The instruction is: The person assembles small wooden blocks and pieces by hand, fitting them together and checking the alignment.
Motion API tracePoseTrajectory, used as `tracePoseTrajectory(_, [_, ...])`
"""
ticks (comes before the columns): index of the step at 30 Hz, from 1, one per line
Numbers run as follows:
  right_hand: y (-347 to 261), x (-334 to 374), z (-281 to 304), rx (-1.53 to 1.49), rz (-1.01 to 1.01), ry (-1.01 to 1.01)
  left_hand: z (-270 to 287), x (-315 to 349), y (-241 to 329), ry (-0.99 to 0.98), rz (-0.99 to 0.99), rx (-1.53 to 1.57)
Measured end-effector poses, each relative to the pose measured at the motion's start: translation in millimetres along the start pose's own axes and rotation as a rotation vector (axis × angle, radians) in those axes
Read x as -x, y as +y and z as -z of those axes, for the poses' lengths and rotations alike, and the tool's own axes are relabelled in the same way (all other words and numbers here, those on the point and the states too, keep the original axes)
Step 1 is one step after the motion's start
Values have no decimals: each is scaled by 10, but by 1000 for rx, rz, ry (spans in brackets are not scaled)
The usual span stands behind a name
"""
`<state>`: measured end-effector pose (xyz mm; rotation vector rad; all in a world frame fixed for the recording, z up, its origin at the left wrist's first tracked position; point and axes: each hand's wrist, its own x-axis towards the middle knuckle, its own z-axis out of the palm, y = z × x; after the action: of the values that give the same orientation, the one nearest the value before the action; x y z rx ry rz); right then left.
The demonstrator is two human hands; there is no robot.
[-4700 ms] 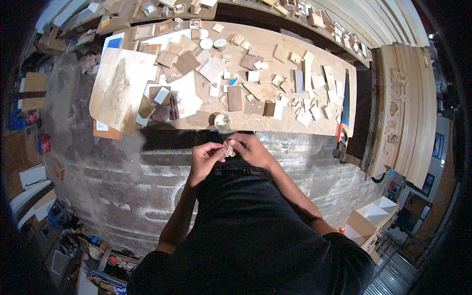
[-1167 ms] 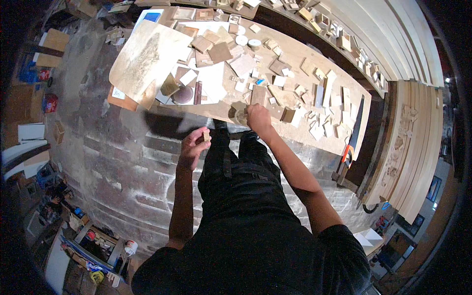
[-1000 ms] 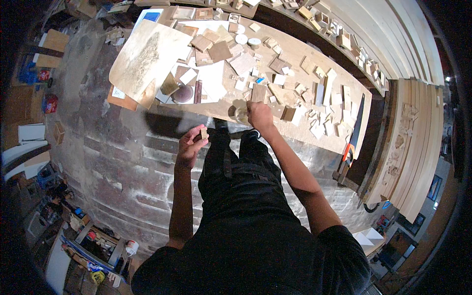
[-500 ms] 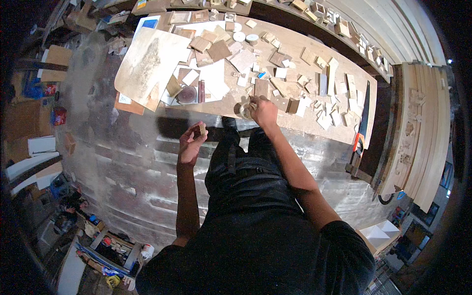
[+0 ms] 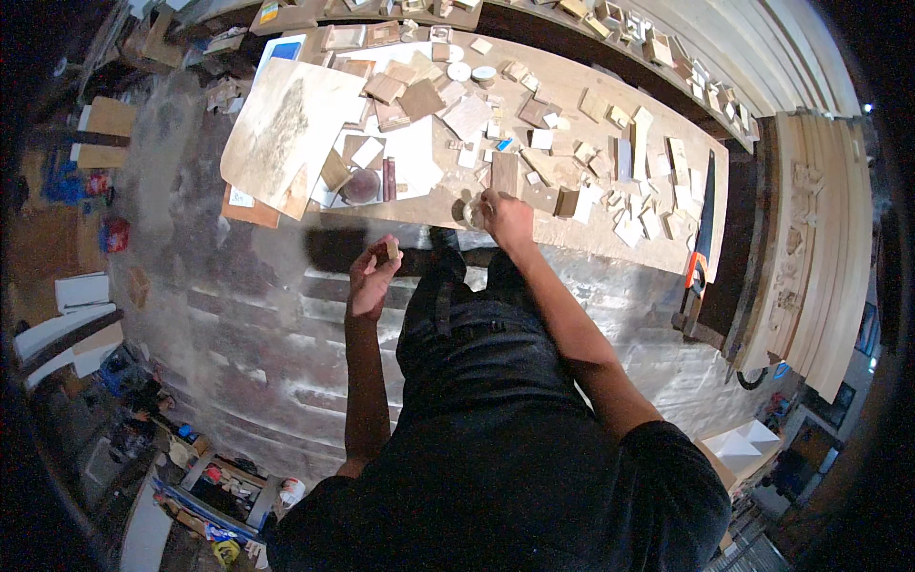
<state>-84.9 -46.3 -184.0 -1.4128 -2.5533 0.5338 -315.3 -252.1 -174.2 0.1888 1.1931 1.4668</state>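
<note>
My left hand (image 5: 370, 281) is raised in front of the workbench's near edge. Its fingers pinch a small wooden block (image 5: 393, 250). My right hand (image 5: 508, 221) is over the near edge of the bench top (image 5: 419, 212), its fingers bent together. Whatever they may hold is hidden. Right beside those fingers stands a small round pale container (image 5: 473, 212), partly covered by the hand. Just beyond the hand lies a flat brown wooden piece (image 5: 505, 172).
Wood offcuts cover the bench. A large thin board (image 5: 291, 133) overhangs its left end, near a dark round disc (image 5: 361, 186). A handsaw (image 5: 703, 229) lies along the right edge. Long planks (image 5: 810, 257) are stacked further right; a shelf (image 5: 572, 29) runs behind.
Both hands stay almost in place, the left still pinching the block and the right still at the container. The whole view has shifted slightly.
</note>
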Motion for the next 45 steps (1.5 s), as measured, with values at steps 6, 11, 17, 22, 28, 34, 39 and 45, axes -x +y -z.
tracePoseTrajectory(6, [127, 8, -20, 84, 172, -67, 44, -46, -81, 12, -55, 64])
tracePoseTrajectory(11, [167, -87, -7, 217, 226, -212, -133, 27, 24, -7, -42, 74])
tracePoseTrajectory(17, [22, -107, 84, 181, 227, -47, -221, 49, 108, -202, -91, 124])
tracePoseTrajectory(22, [-57, -94, 183, 261, 163, -120, -400, 74, 248, -365, -112, 399])
tracePoseTrajectory(28, [-4, -83, 159, 266, 228, -175, -870, 171, 428, -447, -89, 550])
tracePoseTrajectory(34, [-3, -125, 61, 222, 233, -180, -1149, 228, 569, -534, -76, 620])
tracePoseTrajectory(39, [-13, -129, 79, 199, 205, -177, -1213, 229, 636, -585, -102, 637])
tracePoseTrajectory(45, [-4, -105, 115, 159, 217, -169, -1314, 283, 786, -577, -115, 497])
